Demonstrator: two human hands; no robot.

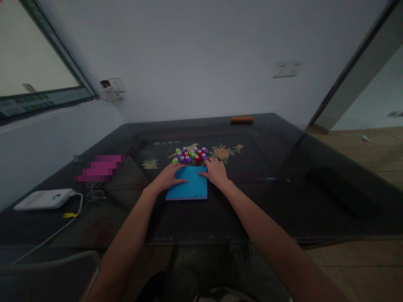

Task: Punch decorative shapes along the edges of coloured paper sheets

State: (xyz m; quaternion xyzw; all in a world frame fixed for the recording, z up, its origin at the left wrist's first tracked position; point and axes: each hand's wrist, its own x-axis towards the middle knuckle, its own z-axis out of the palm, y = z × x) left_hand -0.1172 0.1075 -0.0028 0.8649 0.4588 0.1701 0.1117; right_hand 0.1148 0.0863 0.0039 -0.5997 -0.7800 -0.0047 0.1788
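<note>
Head view has our left hand [168, 177] and right hand [215, 172] lying flat, fingers spread, on the far corners of the blue notebook [189, 188] near the craft punches [190, 154]; we press evenly so it stays square.

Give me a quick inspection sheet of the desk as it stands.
Surface: dark glass-topped table with a flower picture under the glass.
Job's things: blue notebook lying flat; cluster of small coloured punches just behind it.
Clutter: white box at left; orange bar at the far edge.
Hands: left hand and right hand rest flat on the notebook's far corners.
Cables: white cable from the white box.
Surroundings: wall sockets; window at left.
</note>
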